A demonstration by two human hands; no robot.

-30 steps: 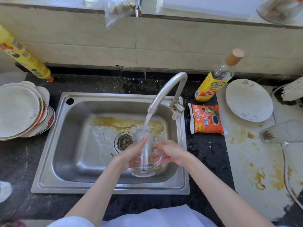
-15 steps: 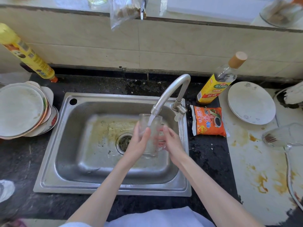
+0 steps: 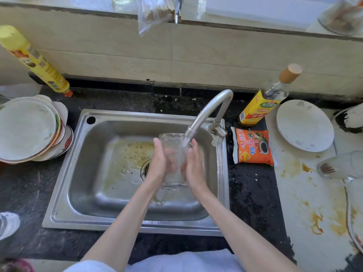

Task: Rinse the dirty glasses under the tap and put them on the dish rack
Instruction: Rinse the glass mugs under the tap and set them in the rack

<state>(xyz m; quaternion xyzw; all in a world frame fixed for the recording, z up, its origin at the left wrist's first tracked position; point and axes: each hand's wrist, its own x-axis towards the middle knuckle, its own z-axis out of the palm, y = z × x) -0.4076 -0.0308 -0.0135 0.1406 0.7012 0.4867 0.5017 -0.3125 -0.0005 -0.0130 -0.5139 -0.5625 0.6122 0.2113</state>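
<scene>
Head camera, looking down: a clear drinking glass (image 3: 173,158) is held over the steel sink (image 3: 82,173), just right of frame centre, its mouth directly under the spout of the curved tap (image 3: 208,108). The glass stands roughly upright, long axis running from its base at 6 o'clock to its open rim at 12 o'clock, rim tipped slightly away from the wearer. Water falls from the spout into the rim at its 2 o'clock edge.

The left hand (image 3: 158,163) presses against the glass from 9 o'clock and the right hand (image 3: 194,165) from 3 o'clock, palms facing each other. The fingers of both wrap the far side of the glass and show pink through its wall, so both hands grasp it. The drain (image 3: 145,169) shows partly, just behind the left wrist, and yellow-brown residue stains the basin floor at 10 o'clock of the glass.

On the dark counter, stacked plates (image 3: 27,130) sit at 9 o'clock of the sink, with a yellow bottle (image 3: 37,61) leaning behind them. At 3 o'clock of the tap lie an orange packet (image 3: 253,147), a capped sauce bottle (image 3: 263,101) and a white plate (image 3: 305,125). A second glass (image 3: 339,165) lies on its side at the right edge, on a stained white surface (image 3: 306,203).
</scene>
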